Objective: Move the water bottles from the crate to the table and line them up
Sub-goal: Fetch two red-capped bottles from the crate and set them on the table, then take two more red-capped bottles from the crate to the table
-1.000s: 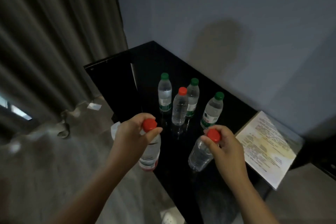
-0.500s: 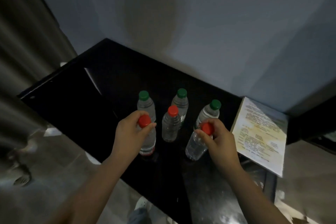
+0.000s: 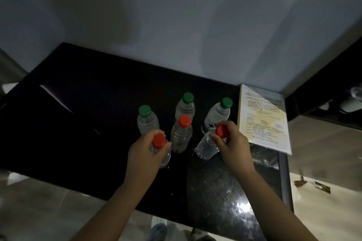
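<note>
On the black table (image 3: 78,113), mid-frame, the left hand (image 3: 143,152) grips a red-capped bottle (image 3: 159,141) by its neck; the right hand (image 3: 235,146) grips a tilted bottle (image 3: 206,146).

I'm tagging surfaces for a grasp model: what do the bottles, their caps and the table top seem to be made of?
Bottles: clear, ribbed plastic; you see through them. Caps: opaque, fairly matte plastic, red or green. Table top: black, glossy, speckled under the glare; probably polished stone, maybe laminate.
</note>
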The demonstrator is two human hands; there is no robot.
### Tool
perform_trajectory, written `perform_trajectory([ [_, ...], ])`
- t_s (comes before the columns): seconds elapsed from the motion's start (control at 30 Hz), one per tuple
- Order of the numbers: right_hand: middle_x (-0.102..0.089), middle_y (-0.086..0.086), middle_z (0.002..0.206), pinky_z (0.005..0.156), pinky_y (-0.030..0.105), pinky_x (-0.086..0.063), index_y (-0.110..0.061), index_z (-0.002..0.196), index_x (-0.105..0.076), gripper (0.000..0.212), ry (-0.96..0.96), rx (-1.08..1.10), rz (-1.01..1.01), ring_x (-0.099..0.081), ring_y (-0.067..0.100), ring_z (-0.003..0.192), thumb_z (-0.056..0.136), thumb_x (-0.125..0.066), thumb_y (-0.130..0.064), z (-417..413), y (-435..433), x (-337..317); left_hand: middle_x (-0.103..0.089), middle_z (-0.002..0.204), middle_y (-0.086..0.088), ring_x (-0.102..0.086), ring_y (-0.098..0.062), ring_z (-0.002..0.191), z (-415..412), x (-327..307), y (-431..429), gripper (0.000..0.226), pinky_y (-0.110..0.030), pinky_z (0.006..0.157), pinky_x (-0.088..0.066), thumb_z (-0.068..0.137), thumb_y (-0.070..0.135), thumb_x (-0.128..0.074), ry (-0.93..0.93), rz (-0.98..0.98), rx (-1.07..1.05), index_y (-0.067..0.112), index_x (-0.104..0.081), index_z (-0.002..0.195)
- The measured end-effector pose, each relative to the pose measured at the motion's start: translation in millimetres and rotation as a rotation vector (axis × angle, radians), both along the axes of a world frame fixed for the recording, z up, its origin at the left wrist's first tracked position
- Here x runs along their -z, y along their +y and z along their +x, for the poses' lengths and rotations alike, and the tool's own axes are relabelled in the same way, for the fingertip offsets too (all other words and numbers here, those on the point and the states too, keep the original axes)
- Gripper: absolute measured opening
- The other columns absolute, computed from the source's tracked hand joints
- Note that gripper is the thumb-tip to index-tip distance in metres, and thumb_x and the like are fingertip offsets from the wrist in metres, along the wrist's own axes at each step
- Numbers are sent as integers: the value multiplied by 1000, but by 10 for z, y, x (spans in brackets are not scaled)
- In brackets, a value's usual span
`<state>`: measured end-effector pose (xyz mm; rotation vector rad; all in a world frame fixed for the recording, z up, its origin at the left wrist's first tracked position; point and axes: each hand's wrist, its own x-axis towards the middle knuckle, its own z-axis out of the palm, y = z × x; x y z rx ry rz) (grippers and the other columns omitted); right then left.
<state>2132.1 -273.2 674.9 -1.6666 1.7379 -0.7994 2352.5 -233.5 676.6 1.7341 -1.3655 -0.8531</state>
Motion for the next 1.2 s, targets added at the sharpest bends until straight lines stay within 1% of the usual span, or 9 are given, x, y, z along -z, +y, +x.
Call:
perform_trajectory([
  [0.1,-56,-18,94,69,12,-40,-24,120,-50,40,54,15,31,-56,3,84,85,-69,-25,32,58,-23,-63,88,17,-59,6,88,52,-9,-14,24,-9,72,-41,80,24,-73,-51,-18,59,26,-63,101],
  [0.2,-58,-6,117,84,26,-49,-20,129,-46,55,95,57,58,-56,10,104,82,-72,-30,9,128,-39,-61,88,20,-59,5,85,96,-75,-70,25,-10,73,-41,80,20,-72,-85,7,129,24,-64,103],
  [0.27,-57,0,123,87,32,-51,-20,130,-46,57,166,103,96,-57,15,108,81,-71,-36,-55,237,-66,-60,91,19,-57,5,84,102,-145,-124,25,-10,72,-39,81,20,-71,-143,42,214,24,-63,104],
  [0.37,-59,3,122,82,27,-48,-19,127,-52,48,298,116,195,-60,18,103,84,-68,-33,-196,498,-159,-60,102,13,-54,-1,88,24,-299,-166,26,-16,75,-40,83,25,-68,-292,32,356,26,-61,108],
  [0.5,-62,-5,114,75,18,-46,-26,115,-58,30,381,134,255,-59,9,94,86,-64,-31,-446,944,-325,-60,111,7,-56,-12,104,-267,-537,-130,32,-28,89,-46,82,26,-68,-377,-90,480,21,-61,113],
  [0.7,-64,-4,122,81,17,-42,-23,120,-60,35,418,302,226,-61,15,108,86,-66,-31,-970,1654,-543,-59,114,10,-57,-8,106,-952,-690,154,34,-27,90,-47,83,30,-67,-389,-125,726,24,-58,115],
  [0.8,-65,0,118,84,26,-46,-20,117,-61,34,387,444,219,-60,18,106,85,-68,-30,-1338,2086,-609,-59,115,10,-56,-6,106,-1403,-710,378,34,-25,91,-47,85,31,-65,-399,-127,830,26,-57,118],
  [1.0,-63,-9,116,85,24,-45,-24,116,-59,32,310,646,199,-58,8,107,86,-65,-31,-2116,3275,-676,-59,112,10,-57,-8,105,-2564,-758,1160,33,-27,92,-47,84,30,-65,-373,-158,1026,26,-58,117],
  [1.2,-63,-9,117,82,21,-42,-23,118,-58,33,291,865,183,-57,7,107,87,-63,-32,-2928,4461,-801,-61,107,10,-58,-9,103,-3792,-821,2061,32,-27,91,-46,81,28,-68,-318,-225,1238,25,-60,112],
])
